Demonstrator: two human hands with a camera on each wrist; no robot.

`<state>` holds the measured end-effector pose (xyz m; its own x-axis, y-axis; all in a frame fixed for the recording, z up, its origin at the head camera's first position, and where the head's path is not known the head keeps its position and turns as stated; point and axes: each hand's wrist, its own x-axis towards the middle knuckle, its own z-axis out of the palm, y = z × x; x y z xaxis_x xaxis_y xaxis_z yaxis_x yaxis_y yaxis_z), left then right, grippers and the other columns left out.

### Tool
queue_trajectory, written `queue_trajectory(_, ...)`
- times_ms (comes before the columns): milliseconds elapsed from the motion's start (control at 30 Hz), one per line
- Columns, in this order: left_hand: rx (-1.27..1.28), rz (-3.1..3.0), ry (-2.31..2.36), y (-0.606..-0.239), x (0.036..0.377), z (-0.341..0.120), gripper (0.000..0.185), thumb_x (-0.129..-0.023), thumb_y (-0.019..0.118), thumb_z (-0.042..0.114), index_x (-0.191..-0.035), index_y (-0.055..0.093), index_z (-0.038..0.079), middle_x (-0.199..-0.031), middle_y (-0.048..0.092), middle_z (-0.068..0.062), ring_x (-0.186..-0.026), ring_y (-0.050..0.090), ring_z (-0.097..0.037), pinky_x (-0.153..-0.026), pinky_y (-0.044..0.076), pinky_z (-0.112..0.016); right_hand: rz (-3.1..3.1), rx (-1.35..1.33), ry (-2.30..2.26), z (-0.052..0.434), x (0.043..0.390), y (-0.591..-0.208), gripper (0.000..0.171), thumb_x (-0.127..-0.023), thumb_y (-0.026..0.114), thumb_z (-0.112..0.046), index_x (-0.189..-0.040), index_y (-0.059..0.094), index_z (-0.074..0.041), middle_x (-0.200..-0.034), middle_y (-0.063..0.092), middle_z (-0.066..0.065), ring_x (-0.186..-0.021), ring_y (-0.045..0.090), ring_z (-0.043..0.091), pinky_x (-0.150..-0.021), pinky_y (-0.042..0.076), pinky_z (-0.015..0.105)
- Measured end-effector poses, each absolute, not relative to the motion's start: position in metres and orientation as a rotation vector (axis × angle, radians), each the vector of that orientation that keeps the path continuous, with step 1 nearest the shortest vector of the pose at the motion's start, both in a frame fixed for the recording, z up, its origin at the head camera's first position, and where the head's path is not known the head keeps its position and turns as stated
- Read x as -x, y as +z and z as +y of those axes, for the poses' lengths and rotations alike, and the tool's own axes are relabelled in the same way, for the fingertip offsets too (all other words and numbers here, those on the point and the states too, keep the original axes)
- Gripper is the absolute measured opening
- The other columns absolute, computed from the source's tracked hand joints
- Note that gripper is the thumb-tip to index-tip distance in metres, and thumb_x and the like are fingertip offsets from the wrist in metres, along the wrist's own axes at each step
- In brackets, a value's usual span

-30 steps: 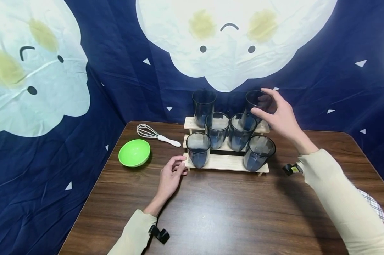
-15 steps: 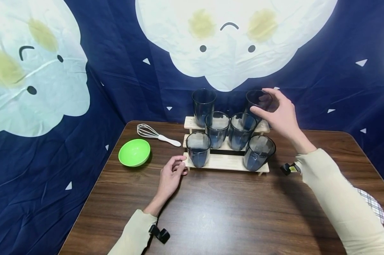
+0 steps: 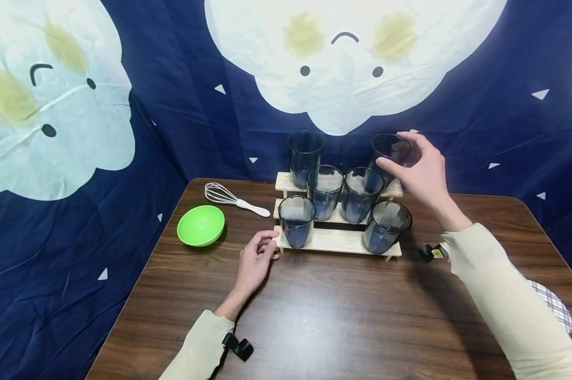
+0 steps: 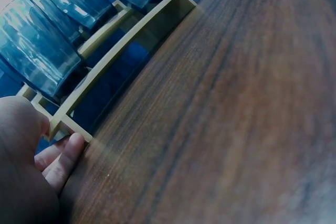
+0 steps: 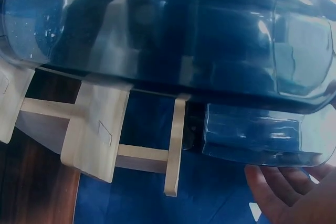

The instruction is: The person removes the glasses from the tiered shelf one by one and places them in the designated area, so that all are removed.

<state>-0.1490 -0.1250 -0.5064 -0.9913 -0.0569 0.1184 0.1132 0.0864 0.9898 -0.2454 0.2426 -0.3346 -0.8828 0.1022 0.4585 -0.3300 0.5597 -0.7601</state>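
A three-tier wooden rack (image 3: 335, 241) stands at the back of the table with dark tinted drinking glasses on every tier. My left hand (image 3: 254, 264) grips the left end of its lowest tier; in the left wrist view, fingers (image 4: 67, 162) curl by the rack's foot. At the top tier's right end, my right hand (image 3: 421, 171) holds a glass (image 3: 391, 148) near its rim, thumb in front and fingers behind. Another glass (image 3: 305, 153) stands at that tier's left end. Two glasses sit side by side on the middle tier. The lowest tier bears a left glass (image 3: 297, 221) and a right glass (image 3: 387, 228).
A white whisk (image 3: 238, 200) and a green bowl (image 3: 200, 226) lie left of the rack. A checked cloth-like item (image 3: 552, 306) shows partly behind the right sleeve. A blue curtain (image 3: 181, 116) with cloud prints hangs right behind the table.
My right hand and the glass at the top right have shifted slightly to the right, with the fingers closing at its rim. The left hand keeps its place on the rack.
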Motion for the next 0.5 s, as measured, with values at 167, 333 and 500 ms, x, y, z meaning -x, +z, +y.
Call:
queue_trajectory(167,0.056,-2.225,-2.041,-0.5070,0.1488,-0.1253,0.019,-0.109,0.064,-0.003,-0.127,0.071,-0.005,-0.115,0.076,-0.026,-0.096,0.077,-0.020,-0.081,0.072,-0.028,-2.299,-0.173,1.262,0.2464,0.2446,-0.3355,0.067,-0.089,0.096,-0.018,-0.149,0.068,-0.011,-0.123,0.077,0.018,-0.087,0.064,-0.003,-0.077,0.053,0.011)
queue_trajectory(333,0.078,-2.222,-2.035,-0.5080,0.1490,-0.1260,0.019,-0.109,0.064,-0.004,-0.127,0.071,-0.005,-0.114,0.076,-0.027,-0.094,0.076,-0.016,-0.082,0.073,-0.029,-2.262,-0.165,1.258,0.2482,0.2418,-0.3320,0.065,-0.088,0.097,-0.019,-0.147,0.069,-0.012,-0.121,0.077,0.014,-0.088,0.065,-0.002,-0.078,0.054,0.013)
queue_trajectory(500,0.081,-2.214,-2.042,-0.5081,0.1502,-0.1260,0.019,-0.109,0.064,-0.004,-0.127,0.071,-0.005,-0.114,0.076,-0.027,-0.096,0.077,-0.022,-0.081,0.073,-0.029,-2.216,-0.158,1.297,0.2520,0.2404,-0.3301,0.066,-0.086,0.097,-0.014,-0.146,0.070,-0.012,-0.118,0.077,0.008,-0.087,0.066,-0.002,-0.078,0.056,0.013)
